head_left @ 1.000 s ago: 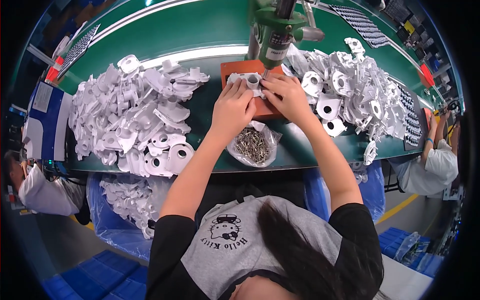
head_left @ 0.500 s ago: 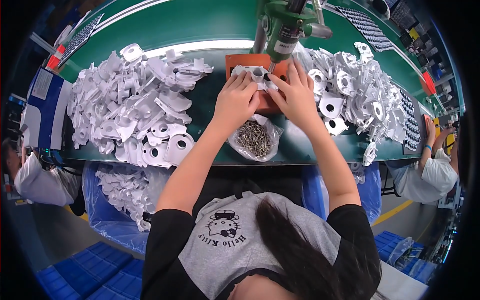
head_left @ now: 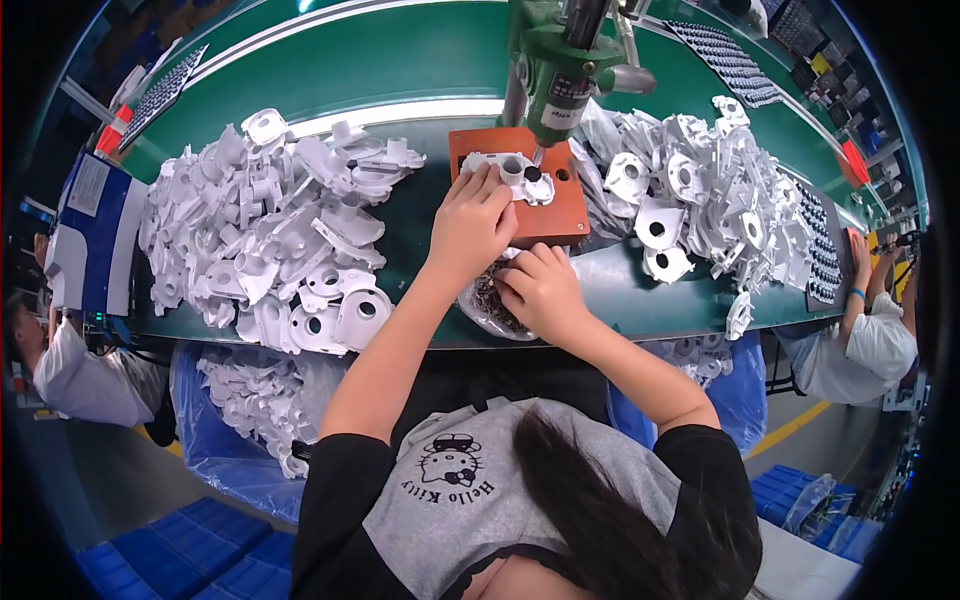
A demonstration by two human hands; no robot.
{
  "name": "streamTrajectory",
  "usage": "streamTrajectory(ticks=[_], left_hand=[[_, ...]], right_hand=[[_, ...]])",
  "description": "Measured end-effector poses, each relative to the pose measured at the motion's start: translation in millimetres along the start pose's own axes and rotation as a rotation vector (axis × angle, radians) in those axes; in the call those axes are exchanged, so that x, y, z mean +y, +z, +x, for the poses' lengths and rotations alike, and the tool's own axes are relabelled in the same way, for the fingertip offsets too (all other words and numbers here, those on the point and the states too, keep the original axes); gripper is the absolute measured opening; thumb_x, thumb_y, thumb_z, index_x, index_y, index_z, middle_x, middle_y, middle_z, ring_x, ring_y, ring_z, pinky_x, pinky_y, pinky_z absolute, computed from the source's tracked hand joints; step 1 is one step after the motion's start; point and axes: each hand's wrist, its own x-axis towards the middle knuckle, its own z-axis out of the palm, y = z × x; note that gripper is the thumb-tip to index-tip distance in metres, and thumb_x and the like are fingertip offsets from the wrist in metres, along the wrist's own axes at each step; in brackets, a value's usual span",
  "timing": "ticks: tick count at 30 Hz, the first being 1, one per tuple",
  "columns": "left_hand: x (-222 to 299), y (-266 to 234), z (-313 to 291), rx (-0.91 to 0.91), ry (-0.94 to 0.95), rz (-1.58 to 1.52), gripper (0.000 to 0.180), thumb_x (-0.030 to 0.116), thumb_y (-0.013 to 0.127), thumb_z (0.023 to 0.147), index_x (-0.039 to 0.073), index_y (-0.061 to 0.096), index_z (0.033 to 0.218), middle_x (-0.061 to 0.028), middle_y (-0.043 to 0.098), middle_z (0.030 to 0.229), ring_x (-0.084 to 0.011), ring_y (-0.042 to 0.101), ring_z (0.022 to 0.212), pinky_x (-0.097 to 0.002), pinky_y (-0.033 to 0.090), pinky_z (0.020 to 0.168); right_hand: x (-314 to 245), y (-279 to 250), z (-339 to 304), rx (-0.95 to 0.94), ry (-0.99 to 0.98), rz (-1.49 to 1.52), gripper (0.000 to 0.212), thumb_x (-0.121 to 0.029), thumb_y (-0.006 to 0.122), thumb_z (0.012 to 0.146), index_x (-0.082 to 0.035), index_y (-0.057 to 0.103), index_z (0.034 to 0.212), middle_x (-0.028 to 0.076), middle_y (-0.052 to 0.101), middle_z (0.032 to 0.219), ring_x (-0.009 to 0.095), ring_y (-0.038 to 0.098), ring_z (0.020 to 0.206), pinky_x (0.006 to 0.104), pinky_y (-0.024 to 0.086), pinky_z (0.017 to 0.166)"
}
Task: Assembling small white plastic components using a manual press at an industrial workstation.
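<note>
My left hand [head_left: 472,228] holds a white plastic part [head_left: 541,190] down on an orange block [head_left: 566,217], its fingers over the part's left side. The part has a short upright tube and a round black spot beside it. Right above it hangs the tip of a green machine head [head_left: 556,95]. My right hand [head_left: 545,292] is over a clear plastic bag of small metal screws [head_left: 488,298] in front of the block. Its fingers are bent down into the bag; their tips and anything between them are hidden.
Heaps of similar white parts lie to the left [head_left: 265,225] and right [head_left: 690,190] on the green bench. Blue-lined bins [head_left: 225,440] with more parts stand below its front edge. Trays of small dark pieces [head_left: 722,62] lie farther back. Other people sit at both sides.
My right hand has left the white part and come back toward me, down to the bag of screws. My left hand stays on the part.
</note>
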Motion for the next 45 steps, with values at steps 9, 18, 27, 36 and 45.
streamTrajectory(ticks=[9,18,27,36,45], left_hand=[[-1.6,-1.3,1.7,0.003,0.002,-0.01,0.016,0.011,0.061,0.078,0.002,0.06,0.09,-0.0216,0.062,0.113,-0.0364,0.057,0.11,-0.045,0.043,0.097],[-0.9,-2.5,2.8,0.009,-0.002,-0.014,0.015,0.011,0.061,0.078,0.002,0.061,0.089,-0.0213,0.062,0.112,-0.0365,0.057,0.11,-0.0449,0.043,0.097],[-0.9,-3.5,2.4,0.009,-0.006,-0.01,0.015,0.011,0.061,0.078,0.002,0.062,0.09,-0.0211,0.062,0.111,-0.0355,0.057,0.11,-0.0448,0.043,0.098],[-1.5,-0.9,1.8,-0.005,-0.015,-0.005,0.015,0.012,0.061,0.078,0.002,0.062,0.09,-0.0201,0.062,0.112,-0.035,0.057,0.111,-0.0443,0.043,0.098],[-0.7,-2.1,3.5,0.005,-0.022,-0.019,0.014,0.012,0.06,0.078,0.002,0.062,0.088,-0.0201,0.063,0.111,-0.0341,0.056,0.112,-0.0443,0.042,0.099]], right_hand=[[7.9,-35.1,21.9,-0.252,0.314,0.556,0.012,-0.006,0.069,0.073,-0.001,0.063,0.083,0.007,0.058,0.077,0.018,0.058,0.071,0.0303,0.047,0.065],[87.7,-50.1,71.4,-0.045,0.559,0.449,0.018,-0.01,0.065,0.082,0.004,0.066,0.092,0.004,0.063,0.088,0.011,0.058,0.085,0.0248,0.045,0.078],[97.9,-24.1,74.2,0.044,0.556,0.645,0.016,-0.01,0.065,0.081,0.004,0.065,0.089,0.006,0.057,0.097,0.016,0.056,0.093,0.0269,0.041,0.085],[103.0,-25.0,78.8,0.028,0.607,0.557,0.016,-0.01,0.066,0.078,0.004,0.062,0.084,0.005,0.051,0.093,0.014,0.052,0.085,0.0268,0.04,0.078],[108.2,-20.9,79.9,0.027,0.602,0.647,0.018,-0.011,0.066,0.079,0.005,0.062,0.086,0.003,0.053,0.095,0.012,0.052,0.085,0.0256,0.041,0.077]])
